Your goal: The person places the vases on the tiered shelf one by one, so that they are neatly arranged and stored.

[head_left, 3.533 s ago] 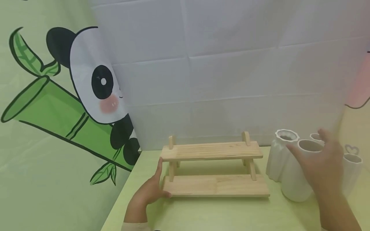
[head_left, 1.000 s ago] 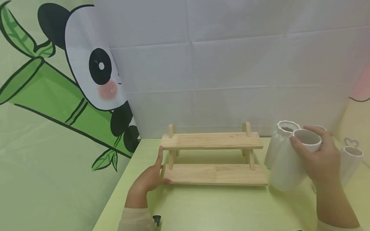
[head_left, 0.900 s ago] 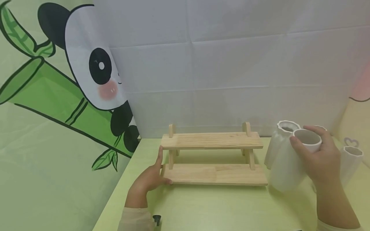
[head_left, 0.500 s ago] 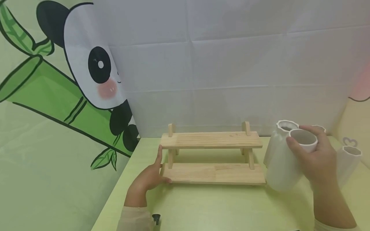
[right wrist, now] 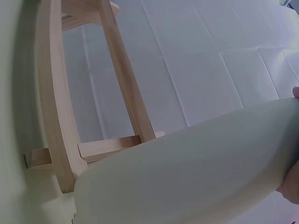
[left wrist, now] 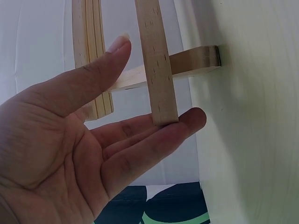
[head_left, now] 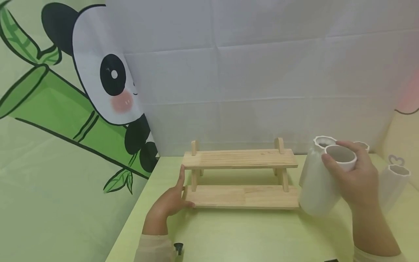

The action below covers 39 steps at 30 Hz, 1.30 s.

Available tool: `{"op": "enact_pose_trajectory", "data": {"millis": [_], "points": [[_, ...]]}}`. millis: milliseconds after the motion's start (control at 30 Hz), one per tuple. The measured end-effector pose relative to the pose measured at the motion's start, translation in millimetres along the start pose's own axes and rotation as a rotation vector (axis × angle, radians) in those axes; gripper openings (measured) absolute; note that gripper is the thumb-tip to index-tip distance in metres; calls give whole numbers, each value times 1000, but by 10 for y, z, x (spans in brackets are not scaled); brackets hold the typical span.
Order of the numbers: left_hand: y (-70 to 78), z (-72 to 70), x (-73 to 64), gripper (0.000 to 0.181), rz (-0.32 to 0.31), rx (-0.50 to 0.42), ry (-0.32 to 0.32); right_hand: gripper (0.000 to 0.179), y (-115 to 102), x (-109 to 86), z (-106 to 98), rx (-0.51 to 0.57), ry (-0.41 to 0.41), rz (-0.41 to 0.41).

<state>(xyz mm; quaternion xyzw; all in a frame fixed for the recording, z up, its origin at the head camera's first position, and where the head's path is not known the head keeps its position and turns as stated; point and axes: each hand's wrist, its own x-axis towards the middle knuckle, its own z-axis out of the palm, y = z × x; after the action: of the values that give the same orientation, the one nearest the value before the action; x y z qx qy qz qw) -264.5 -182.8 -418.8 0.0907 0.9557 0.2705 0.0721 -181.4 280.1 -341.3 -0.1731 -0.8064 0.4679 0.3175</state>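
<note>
In the head view my right hand grips a smooth white vase near its rim. The vase leans, with its base close beside the right end of a two-tier wooden shelf. In the right wrist view the vase overlaps the end of the shelf; whether they touch I cannot tell. At the shelf's left end rests my left hand, fingers extended. The left wrist view has the fingers of this hand against a board end.
A white vase with a scalloped rim stands behind the held one. Further right are a partly hidden white rim, a slim white vase and a heart-shaped piece. A small black object lies near the left sleeve.
Over 3.5 seconds my right hand has taken hold of the smooth vase, tilted it and shifted it left towards the shelf. My left hand has stayed at the shelf's end.
</note>
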Motion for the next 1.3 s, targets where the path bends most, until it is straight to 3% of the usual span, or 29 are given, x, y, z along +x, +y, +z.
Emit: {"op": "enact_pose_trajectory", "data": {"millis": [400,733,1300], "points": [[-23,-1,-1,134,5,-10,-3,52,-88,-14,75,55,-49,-32],[14,-38,-6,87,-12,50,-13,49,-157,-77,241,101,-51,-94],[-20,-25,-5,79,12,53,6,53,-208,-120,354,48,-74,-154]]}}
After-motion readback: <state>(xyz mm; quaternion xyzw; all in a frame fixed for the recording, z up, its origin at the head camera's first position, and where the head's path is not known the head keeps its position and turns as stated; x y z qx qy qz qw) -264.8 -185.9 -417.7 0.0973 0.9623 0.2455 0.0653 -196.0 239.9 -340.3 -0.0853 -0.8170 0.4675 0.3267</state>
